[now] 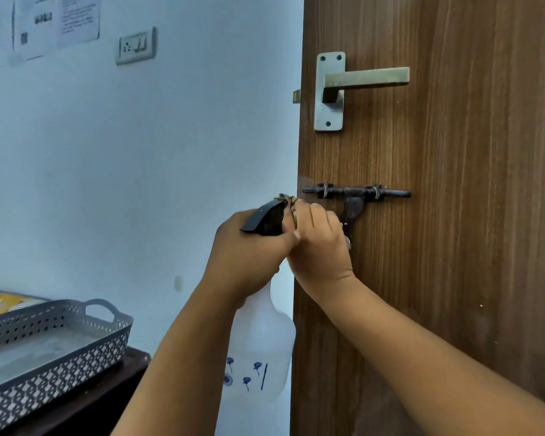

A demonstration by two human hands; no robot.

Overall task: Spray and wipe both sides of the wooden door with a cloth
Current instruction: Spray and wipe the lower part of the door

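The brown wooden door (453, 215) fills the right half of the view, with its edge toward me. My left hand (249, 250) grips the black trigger head of a white spray bottle (261, 341) with small blue flowers on it. My right hand (320, 243) is curled against the bottle's nozzle at the door's edge. A small bit of patterned cloth (288, 201) shows above its fingers; most of the cloth is hidden.
A metal lever handle (359, 80) sits high on the door, with a dark sliding bolt (356, 193) just above my right hand. A grey perforated basket (54, 341) stands on a dark table (107, 401) at lower left. The pale wall carries a switch plate (136, 45).
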